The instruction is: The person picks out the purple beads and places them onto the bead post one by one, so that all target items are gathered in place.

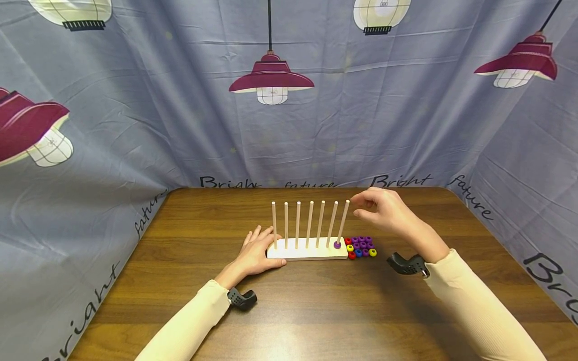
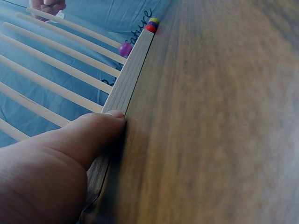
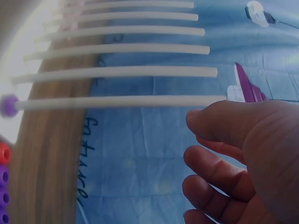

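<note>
A pale wooden peg board [image 1: 307,253] with a row of several upright pegs stands on the table. One purple bead [image 1: 337,244] sits at the foot of the rightmost peg [image 1: 343,220]. My left hand [image 1: 256,253] holds the board's left end, thumb along the front edge [image 2: 100,128] and index finger at the back; the other fingers are spread. Beside the top of the rightmost peg is my right hand [image 1: 384,208]. Its fingers are loosely bent, the thumb [image 3: 219,123] is apart from them, and no bead shows between them.
Red, purple, yellow and blue beads [image 1: 363,245] lie in a close group against the board's right end. A brown wooden table [image 1: 316,311] carries everything. Behind it hangs a grey-blue curtain [image 1: 289,140] printed with lamps and lettering.
</note>
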Demonstrator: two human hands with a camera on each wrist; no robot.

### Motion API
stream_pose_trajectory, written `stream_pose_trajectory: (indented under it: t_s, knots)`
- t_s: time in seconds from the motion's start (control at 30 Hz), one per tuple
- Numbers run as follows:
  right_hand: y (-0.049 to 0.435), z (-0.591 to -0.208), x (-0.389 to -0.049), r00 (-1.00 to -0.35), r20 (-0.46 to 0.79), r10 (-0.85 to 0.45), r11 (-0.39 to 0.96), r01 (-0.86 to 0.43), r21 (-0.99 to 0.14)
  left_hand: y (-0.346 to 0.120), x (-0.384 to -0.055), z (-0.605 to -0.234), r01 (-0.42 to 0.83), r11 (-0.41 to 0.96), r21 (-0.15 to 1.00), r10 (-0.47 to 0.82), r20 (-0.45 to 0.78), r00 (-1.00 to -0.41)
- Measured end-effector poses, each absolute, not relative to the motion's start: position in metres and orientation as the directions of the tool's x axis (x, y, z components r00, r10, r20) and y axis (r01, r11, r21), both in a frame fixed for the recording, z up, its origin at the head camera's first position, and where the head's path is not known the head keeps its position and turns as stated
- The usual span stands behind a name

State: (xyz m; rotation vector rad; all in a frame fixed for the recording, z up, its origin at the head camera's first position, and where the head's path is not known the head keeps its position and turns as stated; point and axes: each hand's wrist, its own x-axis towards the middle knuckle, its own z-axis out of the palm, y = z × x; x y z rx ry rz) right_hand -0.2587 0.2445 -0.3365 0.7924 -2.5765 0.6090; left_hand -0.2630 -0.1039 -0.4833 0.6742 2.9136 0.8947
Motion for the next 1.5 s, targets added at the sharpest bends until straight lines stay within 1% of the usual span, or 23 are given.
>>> stream_pose_trajectory:
  t_s: [0.37, 0.6, 0.73, 0.97, 1.27, 1.5]
  knots:
    - [0.258, -0.354, -0.259, -0.812, 0.417, -0.409, 0.762, -0.555, -0.334, -0.104, -0.263, -0.483, 0.396, 0.746, 0.536, 0.407, 0.103, -0.907]
    - [0.266, -0.37, -0.26, -0.808, 0.426, -0.406, 0.769, -0.554, -0.318, -0.103, -0.263, -0.482, 0.398, 0.746, 0.534, 0.408, 0.106, -0.907]
    - [0.27, -0.379, -0.259, -0.82, 0.413, -0.397, 0.774, -0.541, -0.33, -0.103, -0.263, -0.482, 0.407, 0.745, 0.529, 0.412, 0.115, -0.904]
    - [0.277, -0.393, -0.257, -0.855, 0.382, -0.351, 0.79, -0.49, -0.37, -0.103, -0.263, -0.482, 0.412, 0.742, 0.53, 0.413, 0.123, -0.902]
    - [0.287, -0.414, -0.262, -0.883, 0.359, -0.3, 0.797, -0.439, -0.414, -0.104, -0.263, -0.482, 0.408, 0.742, 0.532, 0.413, 0.116, -0.903]
    - [0.294, -0.428, -0.267, -0.906, 0.328, -0.267, 0.817, -0.393, -0.421, -0.104, -0.263, -0.482, 0.406, 0.742, 0.533, 0.415, 0.111, -0.903]
